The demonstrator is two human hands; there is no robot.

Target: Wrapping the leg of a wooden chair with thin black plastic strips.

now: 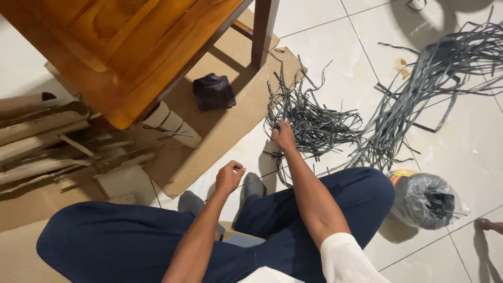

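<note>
I sit on a tiled floor with legs in dark blue trousers spread apart. My right hand (284,136) reaches forward and grips into a tangled pile of short grey strips (309,121). My left hand (229,176) hovers above the floor between my knees, fingers curled in a loose fist; whether it pinches a thin strip cannot be told. A bigger sheaf of long grey strips (435,78) fans out to the right, apart from both hands.
A wooden chair (131,47) stands over a cardboard sheet (220,136) at upper left, with a dark cloth bundle (214,91) on it. Rolled cardboard pieces (47,141) lie at far left. A clear plastic bag (427,200) of dark strips rests by my right knee.
</note>
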